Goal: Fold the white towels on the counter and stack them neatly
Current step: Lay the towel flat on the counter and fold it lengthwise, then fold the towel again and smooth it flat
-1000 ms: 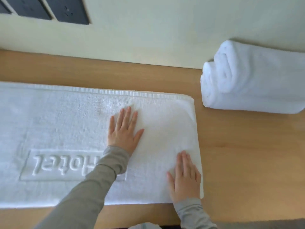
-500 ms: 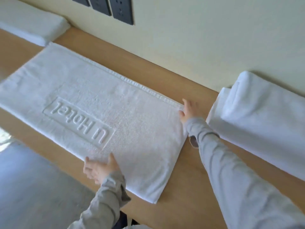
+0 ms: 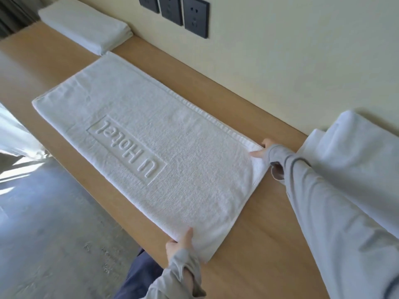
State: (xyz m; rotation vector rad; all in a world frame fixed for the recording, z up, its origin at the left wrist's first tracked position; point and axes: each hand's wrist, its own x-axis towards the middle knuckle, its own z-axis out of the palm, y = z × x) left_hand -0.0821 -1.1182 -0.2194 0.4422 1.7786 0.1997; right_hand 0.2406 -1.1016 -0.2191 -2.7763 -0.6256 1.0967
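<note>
Now left hand (image 3: 181, 241) and right hand (image 3: 263, 149) pinch corners of the towel (image 3: 194, 182)

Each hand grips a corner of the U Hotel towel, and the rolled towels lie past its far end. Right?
Wrong on one point: the head view shows the rolled towels at the near end, beside the right hand. Both it and the left hand do grip corners of the U Hotel towel.
</note>
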